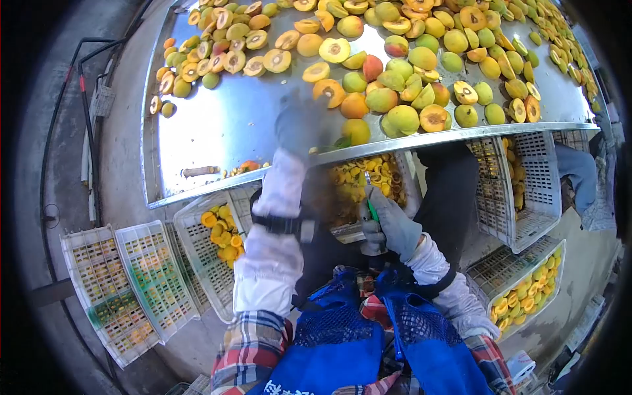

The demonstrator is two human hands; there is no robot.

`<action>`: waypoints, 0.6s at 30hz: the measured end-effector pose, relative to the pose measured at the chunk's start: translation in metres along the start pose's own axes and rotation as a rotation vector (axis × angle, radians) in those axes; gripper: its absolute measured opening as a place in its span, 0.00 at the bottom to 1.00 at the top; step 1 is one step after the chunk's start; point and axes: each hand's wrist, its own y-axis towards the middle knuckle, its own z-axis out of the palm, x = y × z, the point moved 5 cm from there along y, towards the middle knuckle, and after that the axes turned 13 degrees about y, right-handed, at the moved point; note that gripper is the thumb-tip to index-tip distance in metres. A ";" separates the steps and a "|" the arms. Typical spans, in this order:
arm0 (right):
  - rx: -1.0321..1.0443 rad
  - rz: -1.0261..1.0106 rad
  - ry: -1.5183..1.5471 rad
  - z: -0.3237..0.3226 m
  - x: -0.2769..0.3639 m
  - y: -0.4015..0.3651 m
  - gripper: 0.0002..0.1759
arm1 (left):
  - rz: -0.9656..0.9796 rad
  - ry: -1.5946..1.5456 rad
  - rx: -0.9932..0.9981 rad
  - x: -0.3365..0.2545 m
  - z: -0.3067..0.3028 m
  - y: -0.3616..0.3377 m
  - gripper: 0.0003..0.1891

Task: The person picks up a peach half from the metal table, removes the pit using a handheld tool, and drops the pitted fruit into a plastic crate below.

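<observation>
Over the front part of the metal table (217, 122), my left hand (299, 128) reaches out in a grey glove, smeared by motion, so its fingers cannot be made out. Halved and whole yellow-orange fruits (334, 50) lie just beyond it. My right hand (393, 224), also gloved in grey, is closed around a small tool with a green handle (372, 209) and a metal tip pointing up. Below the table edge, near the right hand's far side, a crate holds cut yellow fruit pieces (368, 174).
White plastic crates (158, 273) stand at the left, one with fruit pieces (224, 232). More crates (517, 191) are at the right, one full of fruit halves (526, 296). Another person's leg (576, 174) shows at the far right. A short stick (201, 171) lies on the table.
</observation>
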 end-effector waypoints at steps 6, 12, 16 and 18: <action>-0.010 -0.189 -0.105 0.009 0.025 -0.008 0.23 | -0.092 -0.351 0.180 -0.022 0.016 0.011 0.29; 0.137 -0.446 -0.275 0.065 0.042 -0.016 0.23 | -0.114 -1.216 0.475 -0.024 -0.034 -0.077 0.23; 0.121 -0.473 -0.407 0.070 0.034 -0.019 0.23 | 0.148 -1.169 0.283 -0.040 -0.073 -0.115 0.24; 0.115 -0.650 -0.566 0.073 0.030 -0.025 0.24 | 0.306 -0.812 0.115 -0.028 -0.071 -0.121 0.25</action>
